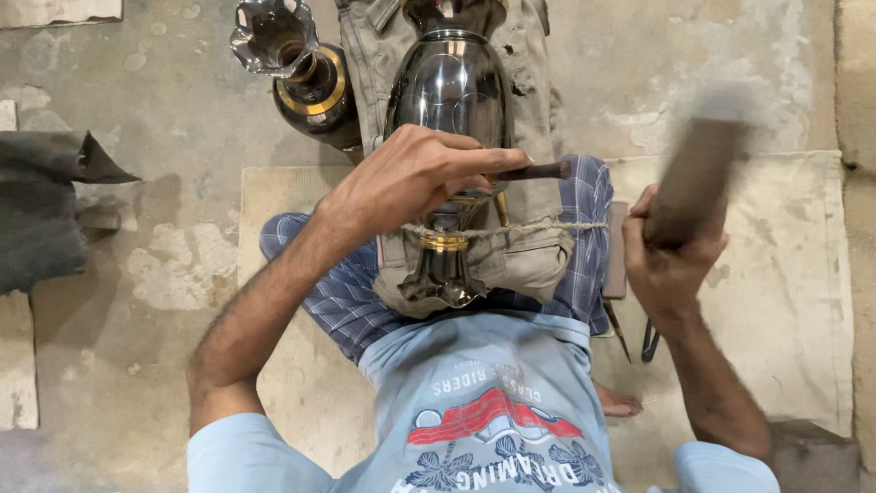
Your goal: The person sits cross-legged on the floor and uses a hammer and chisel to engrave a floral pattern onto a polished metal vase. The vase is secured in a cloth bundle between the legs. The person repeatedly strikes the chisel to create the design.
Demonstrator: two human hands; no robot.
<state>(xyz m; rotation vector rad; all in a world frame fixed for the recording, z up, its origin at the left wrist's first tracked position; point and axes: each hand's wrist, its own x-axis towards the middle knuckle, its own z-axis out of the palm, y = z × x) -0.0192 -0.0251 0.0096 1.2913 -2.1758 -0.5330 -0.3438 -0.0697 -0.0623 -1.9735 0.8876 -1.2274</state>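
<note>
Dark vase (pixel 452 87) lies on lap cloth (pixel 529 256). Left hand (pixel 411 178) over vase, fingers closed around chisel (pixel 534 171). Right hand (pixel 671 260) right of vase, gripping blurred mallet (pixel 698 173). Second vase (pixel 306 73) left of it.

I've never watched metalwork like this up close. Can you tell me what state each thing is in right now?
Left hand: gripping a thin dark chisel, pressed to the vase.
Right hand: closed on a mallet, blurred in motion.
Dark metal vase: lying on a khaki cloth across the lap, bound with a cord.
Second vase: on the floor, untouched.
</note>
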